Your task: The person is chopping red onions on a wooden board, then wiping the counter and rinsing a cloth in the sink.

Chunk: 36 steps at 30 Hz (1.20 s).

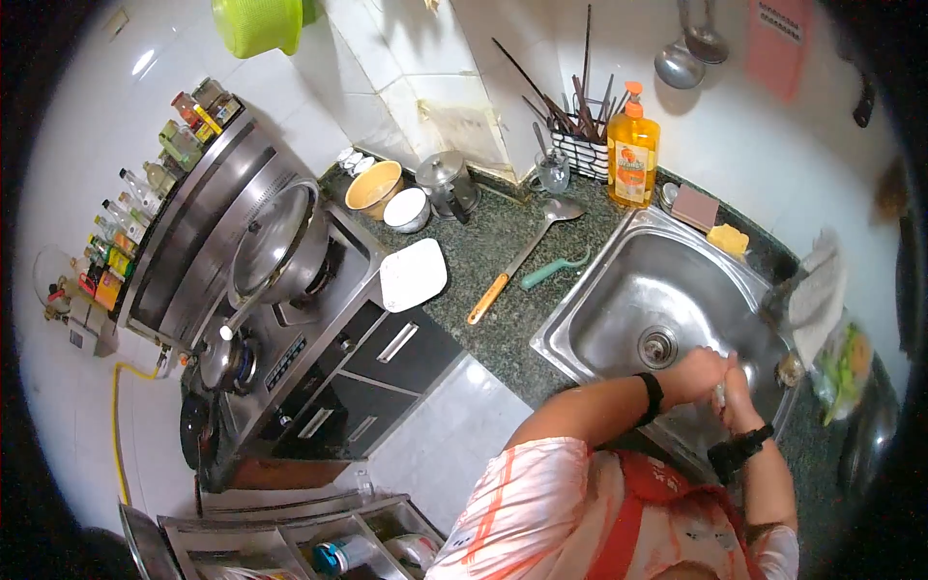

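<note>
Both my hands meet over the steel sink point(616, 304), at its near right part, below and right of the drain point(657, 346). My left hand point(696, 375) reaches in from the left with a black band at the wrist. My right hand point(739, 402), with a black watch-like band, touches it. Something small and pale shows between the palms; what it is and which hand grips it cannot be told. On the granite counter left of the sink lie a green-handled peeler point(554, 268) and a metal spatula with a wooden handle point(525, 254).
An orange dish soap bottle point(633, 156), a yellow sponge point(727, 239) and a chopstick basket point(580, 148) stand behind the sink. A white cutting board or plate point(414, 275), bowls point(374, 188) and a lidded pan point(279, 246) on the stove are at left. A grey cloth point(819, 290) hangs at right.
</note>
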Tool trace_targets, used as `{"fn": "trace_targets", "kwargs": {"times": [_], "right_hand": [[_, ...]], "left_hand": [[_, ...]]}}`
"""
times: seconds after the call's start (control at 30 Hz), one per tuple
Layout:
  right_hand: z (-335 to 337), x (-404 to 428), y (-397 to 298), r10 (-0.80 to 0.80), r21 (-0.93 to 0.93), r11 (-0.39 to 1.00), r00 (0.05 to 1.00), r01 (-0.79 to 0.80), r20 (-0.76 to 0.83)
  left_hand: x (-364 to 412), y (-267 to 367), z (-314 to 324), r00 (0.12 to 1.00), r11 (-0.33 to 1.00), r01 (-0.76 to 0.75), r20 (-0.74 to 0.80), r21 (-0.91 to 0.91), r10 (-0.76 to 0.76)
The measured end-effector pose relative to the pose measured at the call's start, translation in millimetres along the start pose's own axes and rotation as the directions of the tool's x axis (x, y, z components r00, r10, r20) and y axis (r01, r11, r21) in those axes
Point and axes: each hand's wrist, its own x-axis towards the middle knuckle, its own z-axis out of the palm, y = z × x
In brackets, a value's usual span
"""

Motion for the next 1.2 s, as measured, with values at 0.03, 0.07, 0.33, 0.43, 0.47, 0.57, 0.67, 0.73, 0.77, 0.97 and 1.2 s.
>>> {"fn": "trace_targets", "kwargs": {"times": [0.03, 0.07, 0.33, 0.43, 0.47, 0.57, 0.67, 0.73, 0.77, 0.97, 1.2], "right_hand": [[3.4, -1.0, -2.2, -0.061, -0.091, 0.994, 0.998, 0.063, 0.025], [5.3, -1.5, -2.8, -0.120, -0.181, 0.975, 0.991, 0.128, 0.055], [22.5, -2.4, 1.4, -0.537, -0.896, 0.442, 0.810, 0.033, -0.235], [21.8, -5.8, -5.3, -0.587, -0.944, 0.315, 0.801, 0.098, -0.113], [19.4, -7.7, -4.4, -0.667, -0.936, 0.272, 0.745, 0.221, -0.018], [17.6, -11.7, -3.1, -0.759, -0.909, 0.222, 0.648, 0.353, 0.067], [8.9, -9.0, 8.1, -0.647, -0.582, 0.699, 0.713, 0.415, -0.269], [18.0, -15.1, 4.4, -0.601, -0.551, 0.756, 0.709, 0.355, -0.369], [17.1, -15.3, 3.1, -0.551, -0.509, 0.801, 0.719, 0.313, -0.424], [28.7, -41.1, -17.6, -0.718, -0.861, 0.318, 0.694, 0.397, 0.054], [28.3, -32.2, -21.5, -0.290, 0.007, 0.957, 0.956, 0.290, 0.037]], "left_hand": [[-0.1, -1.3, 1.9, 1.000, 1.000, 0.006, 0.020, 0.020, -0.006], [-0.5, -3.1, 3.4, 0.999, 0.999, 0.011, 0.040, 0.040, -0.012], [-4.7, 4.3, 18.3, 0.925, 0.909, 0.338, 0.264, -0.242, -0.274], [-16.7, -11.5, 72.4, 0.972, 0.760, 0.163, -0.030, -0.630, -0.233], [-16.0, -8.7, 79.4, 0.954, 0.609, 0.247, 0.081, -0.754, -0.287], [-22.1, -23.1, 118.5, 0.868, 0.235, 0.480, 0.419, -0.845, -0.265], [-21.1, -11.1, 56.5, 0.929, 0.088, 0.357, 0.363, -0.930, 0.069], [-19.3, -10.4, 43.2, 0.920, -0.070, 0.363, 0.346, -0.929, 0.183], [-17.7, -11.2, 19.9, 0.792, -0.214, 0.609, 0.573, -0.764, 0.209], [-17.2, -30.3, -25.9, 0.923, 0.471, 0.354, 0.383, -0.808, -0.038], [0.9, -22.7, -55.1, 0.649, -0.286, 0.599, 0.663, -0.748, -0.374]]}}
